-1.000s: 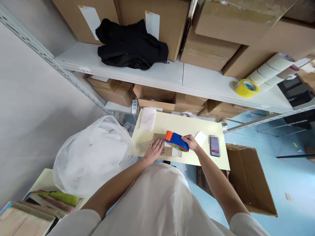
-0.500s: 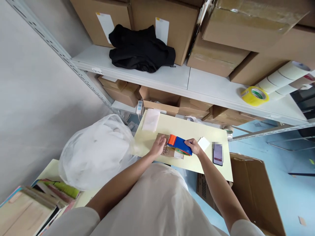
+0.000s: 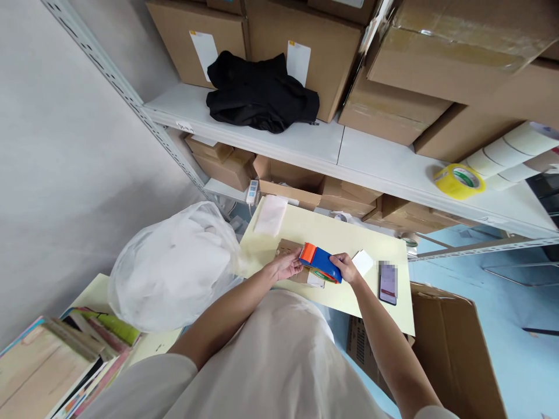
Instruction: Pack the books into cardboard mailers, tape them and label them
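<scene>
A small flat cardboard package (image 3: 288, 249) lies on the pale yellow table (image 3: 332, 233). My right hand (image 3: 348, 269) grips the handle end of a blue and orange tape dispenser (image 3: 320, 262), which rests across the package. At the dispenser's orange front end, my left hand (image 3: 286, 266) has its fingers curled, pinching something I cannot make out. A white label (image 3: 316, 280) shows on the package's near side.
A phone (image 3: 388, 282) and a white card (image 3: 362, 261) lie right of my right hand. A white sheet (image 3: 271, 214) lies at the table's far left. A full white plastic bag (image 3: 174, 267) stands left, an open carton (image 3: 454, 349) right. Shelves hold boxes, a black garment (image 3: 262, 93) and a yellow tape roll (image 3: 458, 179).
My left hand has gone from lying flat on the package to curled up at the dispenser's orange end. The view has tilted slightly upward and shifted.
</scene>
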The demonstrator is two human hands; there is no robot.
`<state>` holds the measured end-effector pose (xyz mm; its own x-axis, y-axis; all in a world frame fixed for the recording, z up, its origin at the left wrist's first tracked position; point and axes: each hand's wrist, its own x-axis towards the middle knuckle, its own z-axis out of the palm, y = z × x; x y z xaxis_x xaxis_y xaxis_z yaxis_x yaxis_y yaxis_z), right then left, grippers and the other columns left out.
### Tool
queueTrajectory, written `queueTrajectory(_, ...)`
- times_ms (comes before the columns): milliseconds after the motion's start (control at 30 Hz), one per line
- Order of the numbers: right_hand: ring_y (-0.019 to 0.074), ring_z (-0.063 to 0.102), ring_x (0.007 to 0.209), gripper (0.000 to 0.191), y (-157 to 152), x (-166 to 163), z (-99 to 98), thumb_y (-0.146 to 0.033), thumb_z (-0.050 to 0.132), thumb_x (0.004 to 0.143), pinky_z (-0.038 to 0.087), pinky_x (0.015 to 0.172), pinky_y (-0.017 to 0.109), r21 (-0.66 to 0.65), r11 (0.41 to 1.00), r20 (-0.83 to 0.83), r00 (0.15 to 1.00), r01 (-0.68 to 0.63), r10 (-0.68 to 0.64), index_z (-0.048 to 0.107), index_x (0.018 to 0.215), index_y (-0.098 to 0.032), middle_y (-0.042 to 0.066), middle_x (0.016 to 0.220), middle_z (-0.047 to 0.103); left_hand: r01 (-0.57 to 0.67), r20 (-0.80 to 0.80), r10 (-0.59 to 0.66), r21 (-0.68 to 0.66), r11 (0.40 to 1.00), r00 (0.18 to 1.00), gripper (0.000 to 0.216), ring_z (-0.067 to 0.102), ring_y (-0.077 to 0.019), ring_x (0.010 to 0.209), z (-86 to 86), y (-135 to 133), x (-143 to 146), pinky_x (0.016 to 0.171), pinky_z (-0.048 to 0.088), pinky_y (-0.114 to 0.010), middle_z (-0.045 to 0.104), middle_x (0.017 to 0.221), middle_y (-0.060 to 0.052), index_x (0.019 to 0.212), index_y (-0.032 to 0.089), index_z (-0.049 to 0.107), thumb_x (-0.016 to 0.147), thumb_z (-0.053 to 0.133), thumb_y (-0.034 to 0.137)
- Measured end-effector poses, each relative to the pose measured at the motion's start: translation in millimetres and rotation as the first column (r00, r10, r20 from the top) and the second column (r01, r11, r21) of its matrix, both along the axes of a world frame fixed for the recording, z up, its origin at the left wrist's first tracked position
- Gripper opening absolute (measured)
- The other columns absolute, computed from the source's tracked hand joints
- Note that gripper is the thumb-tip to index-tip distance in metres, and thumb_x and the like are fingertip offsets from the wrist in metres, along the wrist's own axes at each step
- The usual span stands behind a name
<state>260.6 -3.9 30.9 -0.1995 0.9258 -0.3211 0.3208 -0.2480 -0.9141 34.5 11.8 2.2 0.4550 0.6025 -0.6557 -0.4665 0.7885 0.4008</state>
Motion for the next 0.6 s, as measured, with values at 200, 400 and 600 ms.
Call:
queueTrajectory(200, 0.0072, 0.028, 0.043, 0.058, 0, 1, 0.0, -0.069, 0.054, 0.068, 0.023, 0.041, 0.024, -0.009, 1.0, 0.008, 1.0, 0.004, -0.004, 0.037, 0.045, -0.019, -0.004, 0.043, 0.033, -0.011, 0.037, 0.011, -0.009, 1.0, 0.999, 0.014, 0.064, -0.0134, 0.074, 2.4, -1, -6, 0.074, 0.047, -0.029, 0.069, 0.076, -0.003, 0.082, 0.018, 0.065, 0.085, 0.059, 0.03)
queueTrajectory(400, 0.0068, 0.026, 0.043, 0.058, -2, 3, -1.0, -0.07, 0.052, 0.07, 0.02, 0.041, 0.024, 0.002, 1.0, 0.025, 0.999, -0.027, 0.027, 0.036, 0.046, -0.019, -0.004, 0.044, 0.031, 0.022, 0.018, -0.023, 0.048, 0.999, 1.0, 0.037, 0.065, -0.0176, 0.076, 17.2, -1, -21, 0.072, 0.047, -0.031, 0.07, 0.079, -0.007, 0.078, 0.015, 0.066, 0.079, 0.057, 0.051)
queueTrajectory(600, 0.0072, 0.027, 0.045, 0.056, 1, -6, 15.1, -0.066, 0.049, 0.076, 0.021, 0.043, 0.024, 0.068, 0.991, 0.12, 0.987, -0.114, 0.106, 0.036, 0.048, -0.019, -0.004, 0.045, 0.031, 0.101, -0.4, 0.037, 0.32, 0.942, 0.916, 0.027, 0.06, -0.0125, 0.059, 28.2, -1, -17, 0.062, 0.043, -0.025, 0.065, 0.061, -0.001, 0.072, 0.013, 0.067, 0.067, 0.073, 0.04)
